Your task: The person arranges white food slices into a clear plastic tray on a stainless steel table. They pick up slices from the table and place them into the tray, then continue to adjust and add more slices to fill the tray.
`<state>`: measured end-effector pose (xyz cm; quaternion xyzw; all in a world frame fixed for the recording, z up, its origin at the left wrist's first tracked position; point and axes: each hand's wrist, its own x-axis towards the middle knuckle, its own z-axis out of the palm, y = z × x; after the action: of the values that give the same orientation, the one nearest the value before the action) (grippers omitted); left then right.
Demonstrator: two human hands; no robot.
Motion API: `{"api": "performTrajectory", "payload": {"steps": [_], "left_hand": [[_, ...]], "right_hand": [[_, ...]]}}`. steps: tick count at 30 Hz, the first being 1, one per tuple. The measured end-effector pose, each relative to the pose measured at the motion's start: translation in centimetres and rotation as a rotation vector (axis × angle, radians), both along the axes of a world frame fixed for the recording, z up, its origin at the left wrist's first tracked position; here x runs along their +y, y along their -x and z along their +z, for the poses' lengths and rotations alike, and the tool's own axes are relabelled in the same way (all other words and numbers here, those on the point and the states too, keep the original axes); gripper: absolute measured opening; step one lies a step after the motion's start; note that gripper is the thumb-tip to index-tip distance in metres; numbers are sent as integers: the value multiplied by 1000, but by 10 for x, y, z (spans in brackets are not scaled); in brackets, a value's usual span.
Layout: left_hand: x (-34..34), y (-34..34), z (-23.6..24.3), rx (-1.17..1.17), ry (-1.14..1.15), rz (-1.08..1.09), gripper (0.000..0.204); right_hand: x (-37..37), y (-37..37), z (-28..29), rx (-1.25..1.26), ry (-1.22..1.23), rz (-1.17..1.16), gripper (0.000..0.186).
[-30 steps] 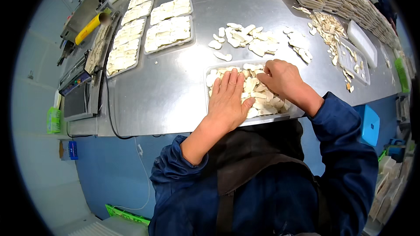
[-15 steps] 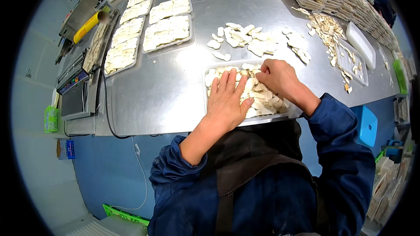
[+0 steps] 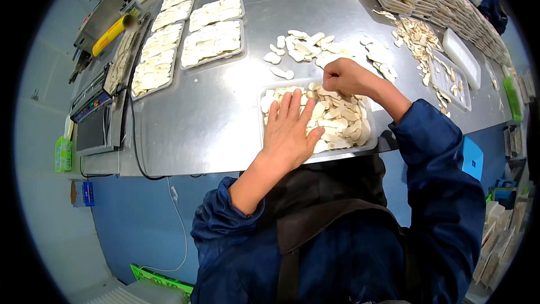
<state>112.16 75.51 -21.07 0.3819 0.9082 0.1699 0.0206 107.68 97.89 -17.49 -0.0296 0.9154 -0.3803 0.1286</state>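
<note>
A clear plastic tray [image 3: 372, 135] full of pale sliced pieces [image 3: 337, 124], apparently mushroom, lies at the table's front edge. My left hand [image 3: 289, 129] rests flat on the tray's left half, fingers spread. My right hand [image 3: 340, 79] is curled over the back right rim, thumb and fingers together; whatever they hold is hidden. Just behind the tray sits a loose pile of slices [image 3: 304, 45], with a smaller cluster [image 3: 379, 56] to its right.
Packed trays [image 3: 211, 45] stand back left, beside a machine [image 3: 95, 121] and a yellow cylinder [image 3: 109, 36]. At right are stacked trays [image 3: 444, 11], a white lid [image 3: 461, 56], scattered slices [image 3: 416, 39] and, below, a blue plastic item [image 3: 472, 160]. A dark blue shape, perhaps clothing, shows behind.
My right hand has lifted up and slightly left to the back rim, uncovering slices in the tray's right half. My left hand stays spread on the slices, shifted only slightly in view.
</note>
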Motion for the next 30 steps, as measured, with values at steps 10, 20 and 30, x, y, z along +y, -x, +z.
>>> {"api": "performTrajectory", "payload": {"steps": [10, 20, 30], "left_hand": [[1, 0, 5, -16, 42, 11, 62], [24, 2, 6, -20, -40, -67, 66], [30, 0, 2, -24, 32, -62, 66]], "right_hand": [[2, -8, 9, 220, -176, -90, 13], [14, -84, 5, 416, -173, -75, 12], [11, -67, -10, 507, -265, -64, 13]]}}
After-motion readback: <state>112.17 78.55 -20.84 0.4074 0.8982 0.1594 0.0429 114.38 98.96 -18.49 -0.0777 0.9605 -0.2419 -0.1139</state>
